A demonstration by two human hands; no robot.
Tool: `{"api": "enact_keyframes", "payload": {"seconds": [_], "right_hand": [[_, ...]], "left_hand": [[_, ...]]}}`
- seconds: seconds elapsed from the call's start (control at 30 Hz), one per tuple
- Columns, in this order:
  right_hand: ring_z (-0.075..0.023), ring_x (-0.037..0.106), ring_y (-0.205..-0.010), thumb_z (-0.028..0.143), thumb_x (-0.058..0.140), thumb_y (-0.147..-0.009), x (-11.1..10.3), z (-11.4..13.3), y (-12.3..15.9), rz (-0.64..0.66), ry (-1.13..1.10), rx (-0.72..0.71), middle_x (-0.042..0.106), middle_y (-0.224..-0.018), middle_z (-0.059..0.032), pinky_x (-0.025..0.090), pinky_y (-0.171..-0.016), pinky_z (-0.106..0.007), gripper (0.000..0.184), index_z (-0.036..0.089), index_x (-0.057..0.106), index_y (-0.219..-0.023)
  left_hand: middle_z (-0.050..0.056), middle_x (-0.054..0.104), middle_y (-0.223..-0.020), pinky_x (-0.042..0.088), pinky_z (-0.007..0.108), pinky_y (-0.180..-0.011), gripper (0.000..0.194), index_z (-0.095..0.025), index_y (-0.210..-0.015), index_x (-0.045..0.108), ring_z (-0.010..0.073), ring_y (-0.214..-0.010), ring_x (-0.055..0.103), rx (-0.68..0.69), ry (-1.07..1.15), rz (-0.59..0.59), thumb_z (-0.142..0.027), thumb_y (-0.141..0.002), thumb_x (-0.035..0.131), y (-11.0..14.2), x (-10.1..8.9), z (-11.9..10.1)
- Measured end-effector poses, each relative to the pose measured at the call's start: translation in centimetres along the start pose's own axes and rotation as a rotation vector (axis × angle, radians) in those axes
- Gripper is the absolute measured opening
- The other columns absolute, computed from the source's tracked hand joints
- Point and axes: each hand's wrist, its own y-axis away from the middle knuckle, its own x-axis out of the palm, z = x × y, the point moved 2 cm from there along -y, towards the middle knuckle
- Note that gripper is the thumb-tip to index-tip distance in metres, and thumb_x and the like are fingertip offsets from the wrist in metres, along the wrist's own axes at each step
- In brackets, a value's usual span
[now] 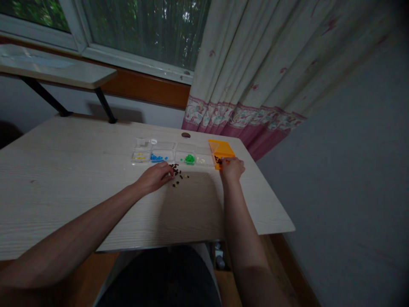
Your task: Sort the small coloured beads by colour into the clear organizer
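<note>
My left hand [157,176] rests at the left side of a loose scatter of small dark brown pieces [181,176], a few pale ones among them. Its fingers are curled together, and whatever they pinch is too small to make out. Over the open orange box [223,149] on the right, my right hand [233,169] has its fingers closed at the compartment holding brown pieces [218,160]. Its fingertips are partly hidden. Between the hands stand clear boxes with raised lids, holding yellow pieces [139,157], blue pieces [157,158] and green pieces [189,159].
A pale wooden table [79,170] carries everything. Behind it are a window [143,34] and a flowered curtain [243,76]. A raised shelf [64,70] on black legs stands at the back left. A dark oval spot [185,135] lies behind the boxes.
</note>
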Motion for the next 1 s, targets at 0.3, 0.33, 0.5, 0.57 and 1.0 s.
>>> {"api": "enact_keyframes", "payload": {"seconds": [0.3,0.33,0.5,0.57,1.0], "right_hand": [[-0.0271,0.052,-0.098,0.036,0.045,-0.094,-1.2,1.7,0.3,-0.204,-0.158,-0.129,0.071,-0.099,-0.0128,0.036,-0.084,-0.039,0.035,0.017,0.075,-0.094],[-0.0261,0.053,-0.096,0.036,0.046,-0.094,-1.3,2.3,0.6,-0.210,-0.178,-0.171,0.071,-0.096,-0.0116,0.036,-0.084,-0.039,0.034,0.017,0.075,-0.091],[-0.0207,0.056,-0.090,0.035,0.052,-0.096,-0.8,7.1,4.2,-0.041,-0.340,-0.597,0.070,-0.084,-0.0058,0.034,-0.086,-0.035,0.029,0.021,0.074,-0.082],[-0.0195,0.056,-0.092,0.040,0.056,-0.095,-0.4,9.1,6.2,0.095,-0.397,-0.780,0.071,-0.086,-0.0041,0.033,-0.087,-0.035,0.026,0.024,0.075,-0.089],[-0.0187,0.057,-0.091,0.037,0.062,-0.093,0.7,12.2,9.4,0.253,-0.447,-0.894,0.073,-0.090,-0.0030,0.037,-0.086,-0.033,0.019,0.026,0.076,-0.101]], "left_hand": [[0.005,0.059,-0.087,0.043,0.031,-0.075,0.024,-0.019,-0.086,0.061,0.0191,-0.082,0.057,-0.022,0.047,-0.064,-0.037,-0.094,0.048,-0.2,0.1,0.0],[0.005,0.059,-0.085,0.043,0.031,-0.074,0.025,-0.019,-0.086,0.061,0.0186,-0.081,0.056,-0.028,0.073,-0.092,-0.038,-0.095,0.048,-0.2,0.2,0.2],[0.003,0.058,-0.078,0.041,0.028,-0.066,0.032,-0.018,-0.083,0.061,0.0156,-0.071,0.052,-0.114,0.221,-0.205,-0.045,-0.094,0.047,-0.4,0.2,1.1],[0.003,0.059,-0.078,0.041,0.027,-0.066,0.034,-0.017,-0.082,0.061,0.0155,-0.071,0.053,-0.157,0.271,-0.226,-0.046,-0.093,0.047,-0.4,-0.1,1.1],[0.003,0.063,-0.081,0.045,0.029,-0.071,0.038,-0.017,-0.078,0.061,0.0166,-0.076,0.057,-0.163,0.328,-0.199,-0.050,-0.091,0.046,-0.6,-0.2,1.2]]}}
